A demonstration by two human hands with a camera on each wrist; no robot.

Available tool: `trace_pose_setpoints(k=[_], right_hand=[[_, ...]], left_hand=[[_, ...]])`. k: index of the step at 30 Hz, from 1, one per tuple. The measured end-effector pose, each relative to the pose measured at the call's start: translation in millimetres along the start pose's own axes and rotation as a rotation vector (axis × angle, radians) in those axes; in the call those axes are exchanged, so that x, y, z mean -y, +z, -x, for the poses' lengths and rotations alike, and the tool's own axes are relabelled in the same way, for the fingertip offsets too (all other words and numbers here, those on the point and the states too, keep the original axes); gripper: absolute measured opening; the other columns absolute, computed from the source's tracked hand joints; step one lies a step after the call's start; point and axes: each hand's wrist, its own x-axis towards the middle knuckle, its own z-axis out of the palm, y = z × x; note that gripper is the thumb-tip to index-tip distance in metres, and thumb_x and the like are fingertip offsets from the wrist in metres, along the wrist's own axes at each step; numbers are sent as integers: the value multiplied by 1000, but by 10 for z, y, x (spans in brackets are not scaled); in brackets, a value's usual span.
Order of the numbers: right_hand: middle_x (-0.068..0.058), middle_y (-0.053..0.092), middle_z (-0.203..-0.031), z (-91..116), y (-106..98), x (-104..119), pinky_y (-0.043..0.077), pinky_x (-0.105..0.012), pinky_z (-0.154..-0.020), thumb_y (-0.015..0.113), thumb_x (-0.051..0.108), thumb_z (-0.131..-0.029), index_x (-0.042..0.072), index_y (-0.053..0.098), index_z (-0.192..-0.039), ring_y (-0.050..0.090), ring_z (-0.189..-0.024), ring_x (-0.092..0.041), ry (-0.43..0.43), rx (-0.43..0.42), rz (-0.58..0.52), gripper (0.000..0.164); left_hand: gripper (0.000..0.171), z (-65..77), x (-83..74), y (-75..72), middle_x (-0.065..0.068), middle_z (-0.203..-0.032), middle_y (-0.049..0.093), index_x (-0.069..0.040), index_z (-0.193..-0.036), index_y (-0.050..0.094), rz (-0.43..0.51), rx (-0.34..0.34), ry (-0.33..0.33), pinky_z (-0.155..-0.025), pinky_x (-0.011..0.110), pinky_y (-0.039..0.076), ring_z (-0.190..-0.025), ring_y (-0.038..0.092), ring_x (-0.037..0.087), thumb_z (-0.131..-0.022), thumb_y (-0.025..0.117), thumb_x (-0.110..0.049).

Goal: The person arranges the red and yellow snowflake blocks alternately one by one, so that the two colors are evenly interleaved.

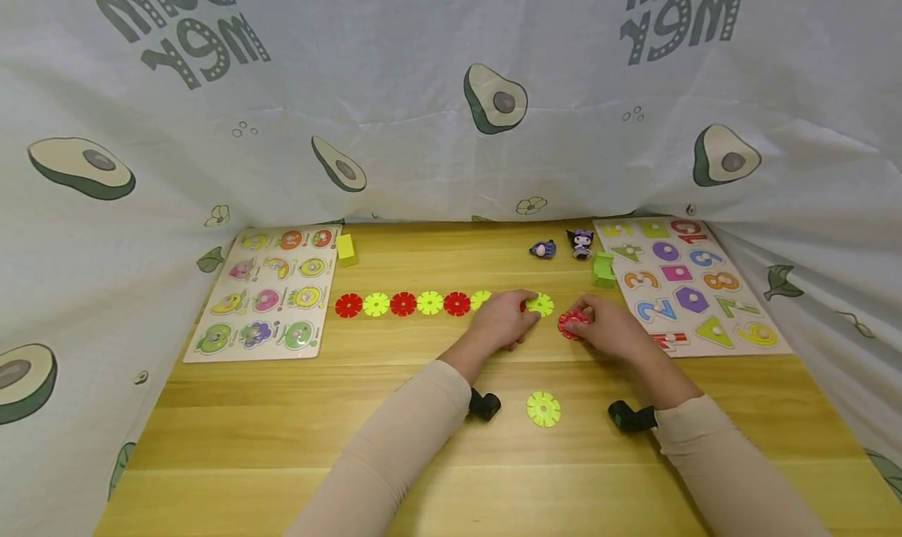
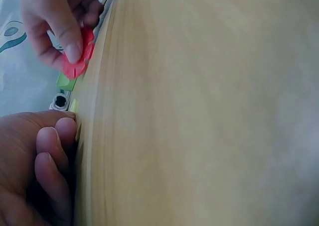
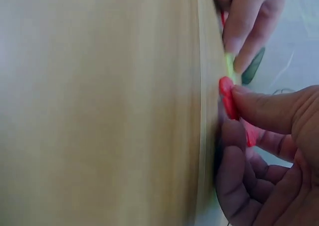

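Note:
A row of notched plastic discs, red and yellow by turns, runs across the table, starting with a red disc (image 1: pixel 348 305) on the left. My left hand (image 1: pixel 499 319) covers part of the row and pinches the yellow disc (image 1: pixel 541 304) at its right end between thumb and forefinger. Just right of it, my right hand (image 1: pixel 611 329) holds a red disc (image 1: pixel 572 325) by thumb and fingers, tilted and close over the table. In the right wrist view this red disc (image 3: pixel 228 97) is near the yellow disc's edge. A loose yellow disc (image 1: pixel 543 409) lies nearer the front.
A fruit puzzle board (image 1: pixel 268 341) lies at the left, with a yellow block (image 1: pixel 347 250) beside it. At the right is a number-and-shape board (image 1: pixel 694 349), with a green block (image 1: pixel 604 270) at its edge. Two small figurines, one purple and white (image 1: pixel 581 243), one blue (image 1: pixel 543 249), are at the back.

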Motion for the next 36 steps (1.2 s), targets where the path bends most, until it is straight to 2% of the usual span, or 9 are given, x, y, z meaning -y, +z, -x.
trace_pose_setpoints(k=[4, 9, 16, 19, 22, 26, 29, 36], right_hand=[[-6, 52, -70, -143, -52, -50, 35, -30, -50, 63, 35, -87, 7, 54, -108, 45, -58, -19, 7, -34, 50, 36], [-10, 55, -79, -268, -84, -59, 37, -32, -55, 63, 38, -86, 6, 52, -109, 47, -65, -23, 27, -68, 77, 41], [-13, 57, -85, -339, -81, -52, 38, -35, -60, 67, 48, -81, 4, 49, -100, 49, -73, -28, 67, -101, 83, 51], [-14, 56, -88, -353, -61, -78, 38, -35, -61, 65, 49, -81, 4, 48, -102, 48, -74, -28, 44, -97, 67, 53], [-14, 53, -87, -331, -36, -105, 38, -33, -59, 62, 51, -83, 4, 48, -111, 47, -71, -26, 4, -81, 28, 57], [-10, 48, -74, -169, 3, -79, 36, -30, -49, 64, 51, -81, 8, 45, -125, 44, -59, -21, -51, -30, -54, 63], [-6, 49, -70, 47, 54, 10, 36, -29, -47, 69, 45, -80, 13, 46, -127, 44, -56, -19, -131, 40, -89, 61], [2, 55, -79, 576, 273, 195, 43, -27, -57, 75, 36, -75, 21, 55, -120, 50, -67, -14, -360, 328, -60, 51]], left_hand=[[42, 0, 3, 14, -3, -47, 54, -34, -130, 51, -3, 0, 5, -37, 25, 43, -34, 52, 12, -89, 59, -39], [42, 0, 8, 28, -4, -46, 54, -34, -130, 50, -12, -3, 6, -39, 26, 44, -34, 52, 11, -90, 58, -40], [42, -9, 10, 22, -4, -46, 54, -34, -130, 51, -29, -13, 11, -39, 26, 44, -34, 52, 11, -90, 58, -40], [41, -17, 14, 12, -4, -46, 54, -34, -130, 51, -27, -17, 11, -39, 25, 44, -34, 51, 11, -90, 58, -40], [41, -21, 17, 0, -4, -46, 54, -33, -130, 51, -25, -9, 11, -39, 25, 44, -34, 52, 11, -90, 58, -40], [42, -14, 7, -3, -4, -47, 55, -33, -130, 50, -19, -1, 8, -40, 25, 44, -35, 52, 12, -90, 58, -40], [42, -7, 2, -6, -4, -47, 55, -33, -130, 50, -26, -6, 8, -41, 26, 45, -35, 52, 12, -90, 58, -40], [43, -1, 21, 3, -5, -48, 55, -32, -132, 48, -39, 2, 34, -40, 25, 45, -35, 52, 11, -91, 56, -40]])
